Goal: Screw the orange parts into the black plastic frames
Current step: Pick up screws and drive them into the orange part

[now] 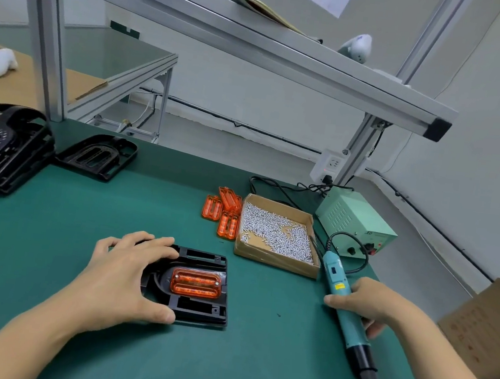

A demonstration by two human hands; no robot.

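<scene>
The left hand (125, 271) grips the flat black plastic frame (196, 305), steadying its seated orange lens part (195, 283), while the right hand (367, 304) clasps the teal electric screwdriver (349, 318) lying on the green surface (270, 349).

A dark green mat (47, 243) is seen covering the bench, on which a black frame (193, 305) carrying a translucent orange part (195, 283) with ribbed horizontal bands is noted, and further orange parts (223, 214) are observed beside a brown cardboard tray (277, 260) filled with silver screws (275, 228). A teal screwdriver (349, 315) with a black nose and a small yellow label is recorded, along with a pale mint-green power unit (354, 224) bearing slotted vents. Black frames (5, 146) patterned with perforations and long oval slots are noted at the left, under silver-grey aluminium framing (229, 35).
</scene>
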